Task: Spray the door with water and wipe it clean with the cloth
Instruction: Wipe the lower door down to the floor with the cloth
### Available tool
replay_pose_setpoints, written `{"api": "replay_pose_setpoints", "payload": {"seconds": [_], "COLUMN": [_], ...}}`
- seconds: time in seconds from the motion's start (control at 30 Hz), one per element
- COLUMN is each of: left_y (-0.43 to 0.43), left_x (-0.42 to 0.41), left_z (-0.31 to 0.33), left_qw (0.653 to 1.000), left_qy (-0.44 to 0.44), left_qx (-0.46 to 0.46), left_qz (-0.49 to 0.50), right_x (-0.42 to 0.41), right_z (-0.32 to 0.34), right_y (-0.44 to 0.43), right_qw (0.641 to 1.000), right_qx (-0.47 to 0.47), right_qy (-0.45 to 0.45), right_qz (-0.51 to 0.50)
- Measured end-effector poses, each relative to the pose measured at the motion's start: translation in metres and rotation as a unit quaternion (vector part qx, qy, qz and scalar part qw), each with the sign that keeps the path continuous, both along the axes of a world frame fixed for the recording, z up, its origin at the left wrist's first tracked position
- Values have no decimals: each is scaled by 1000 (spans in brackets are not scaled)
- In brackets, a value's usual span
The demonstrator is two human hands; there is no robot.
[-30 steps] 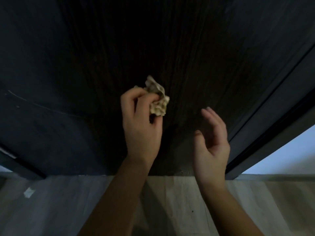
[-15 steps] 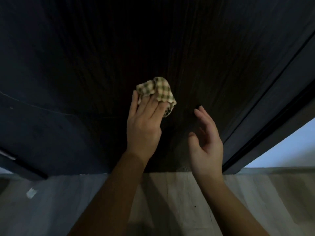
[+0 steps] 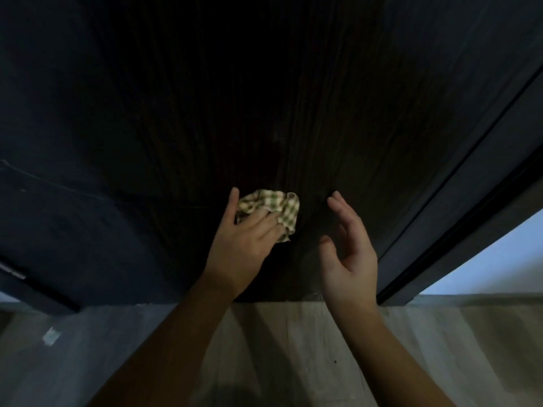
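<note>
From the head camera there are two hands, one cloth and one door.

The door (image 3: 293, 98) is big, dark and has thin lines running down it. It fills most of the view. Its bottom edge meets a pale wooden floor (image 3: 293, 348).

The left hand (image 3: 244, 242) lies flat on the cloth (image 3: 271, 208). Its fingers are straight and spread, and they press the cloth against the door. They are not curled around it. The thumb points up beside the cloth's left edge. The cloth is small and bunched up, with green and cream checks. It sits low on the door, near the middle, and pokes out above and to the right of the fingers.

The right hand (image 3: 349, 254) is just to the right of the cloth. Its fingers are loose and a little bent, palm turned toward the left hand. It holds nothing. I cannot tell if its fingertips touch the door.

One small pale scrap (image 3: 50, 336) lies on the floor at the left. A strip of light blue wall (image 3: 499, 259) shows past the door frame at the right.

One second ago the left hand had the cloth squeezed in curled fingers. Half a second ago the fingers had gone flat. Now the cloth has slid a bit lower on the door, and the right hand is much the same.

There are no boxes, bowls or bins here, so nothing sits inside anything.
</note>
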State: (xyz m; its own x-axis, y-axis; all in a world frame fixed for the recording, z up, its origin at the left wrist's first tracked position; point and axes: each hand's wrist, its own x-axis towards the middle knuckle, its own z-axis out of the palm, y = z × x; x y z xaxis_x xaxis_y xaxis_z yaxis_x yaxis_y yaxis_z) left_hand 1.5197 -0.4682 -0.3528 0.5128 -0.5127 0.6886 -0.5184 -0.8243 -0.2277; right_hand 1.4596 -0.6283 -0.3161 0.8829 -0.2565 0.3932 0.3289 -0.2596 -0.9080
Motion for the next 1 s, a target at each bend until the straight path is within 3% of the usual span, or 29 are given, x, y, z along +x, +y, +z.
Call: {"api": "replay_pose_setpoints", "payload": {"seconds": [0.07,0.17,0.3,0.47,0.63,1.0], "left_y": [11,38,52,60,54,55], "left_x": [5,9,0,-14,-62,-220], "left_z": [4,13,10,37,90,211], "left_qw": [1000,991,978,988,980,972], "left_qy": [-30,-83,-73,-59,-1,20], "left_qx": [-1,-88,-133,-126,-190,-225], "left_qz": [0,64,144,72,66,63], "right_x": [-1,-4,-6,-12,-43,-155], "right_z": [1,-2,-6,6,55,184], "right_y": [-1,1,9,18,14,4], "right_qw": [1000,997,993,985,971,953], "right_qx": [-26,-62,-78,-118,-155,-259], "right_qy": [-15,4,38,75,125,56], "right_qz": [-5,37,74,99,134,149]}}
